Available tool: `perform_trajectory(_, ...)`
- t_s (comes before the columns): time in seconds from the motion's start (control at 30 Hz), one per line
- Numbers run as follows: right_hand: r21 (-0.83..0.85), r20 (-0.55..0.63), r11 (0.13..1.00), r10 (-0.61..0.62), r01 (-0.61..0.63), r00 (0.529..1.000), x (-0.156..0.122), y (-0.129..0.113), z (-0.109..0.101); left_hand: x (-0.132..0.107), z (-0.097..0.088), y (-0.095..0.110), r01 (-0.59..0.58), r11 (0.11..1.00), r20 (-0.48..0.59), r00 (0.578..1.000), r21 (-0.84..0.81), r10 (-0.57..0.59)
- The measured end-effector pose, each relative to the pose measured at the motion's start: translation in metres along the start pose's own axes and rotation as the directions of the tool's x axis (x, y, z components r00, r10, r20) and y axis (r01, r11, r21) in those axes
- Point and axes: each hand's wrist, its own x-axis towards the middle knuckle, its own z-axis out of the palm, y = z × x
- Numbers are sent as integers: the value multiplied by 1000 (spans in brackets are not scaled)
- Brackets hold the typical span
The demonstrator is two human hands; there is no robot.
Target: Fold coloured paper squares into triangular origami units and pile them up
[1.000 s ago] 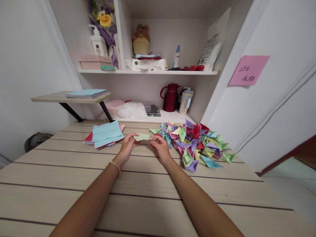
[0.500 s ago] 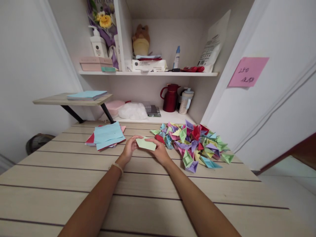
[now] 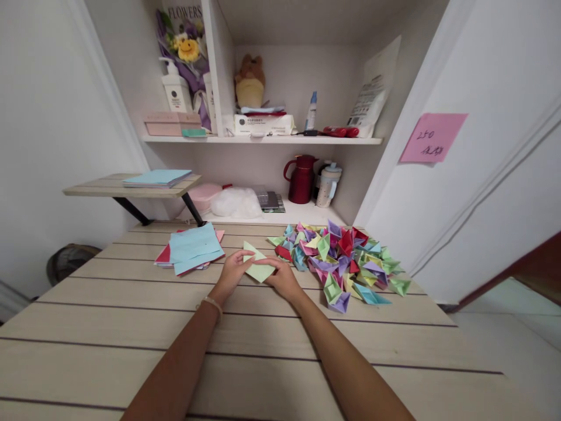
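Note:
Both of my hands hold a folded pale green paper (image 3: 258, 268) just above the wooden table (image 3: 245, 345). My left hand (image 3: 233, 271) pinches its left side, and a thin band sits on that wrist. My right hand (image 3: 283, 277) pinches its right side, fingers closed on the sheet. A pile of several folded paper boats (image 3: 339, 260) in many colours lies right of my right hand. A stack of flat coloured sheets (image 3: 193, 249), blue on top, lies left of my left hand.
A small raised shelf (image 3: 131, 186) with blue sheets juts out at the left. Behind the table stand a red jug (image 3: 302, 178), a cup (image 3: 328, 184) and shelves holding bottles and boxes. A pink note (image 3: 432, 137) hangs on the white wall at the right.
The green paper went from a narrow strip held edge-on to a wider, tilted piece with a raised corner. Both hands drew slightly closer to me and lower over the table.

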Motion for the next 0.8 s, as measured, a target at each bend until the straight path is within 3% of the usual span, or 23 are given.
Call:
perform_trajectory(0.1,-43,39,998,58,-56,998,-2,-5,1,0,0,1,-17,1000,-19,1000,21,18)
perform_trajectory(0.23,8,-69,990,141,-141,988,-1,-4,2,-2,1,5,-36,999,-5,999,13,36)
perform_trajectory(0.37,128,-183,959,274,-253,944,1,2,3,-6,2,8,23,999,85,996,-49,-19)
perform_trajectory(0.63,326,-212,919,298,-220,931,2,4,6,-10,1,8,40,997,146,989,-66,-30)
perform_trajectory(0.8,370,-223,905,307,-211,925,3,6,7,-9,-1,2,17,999,141,990,40,-22)
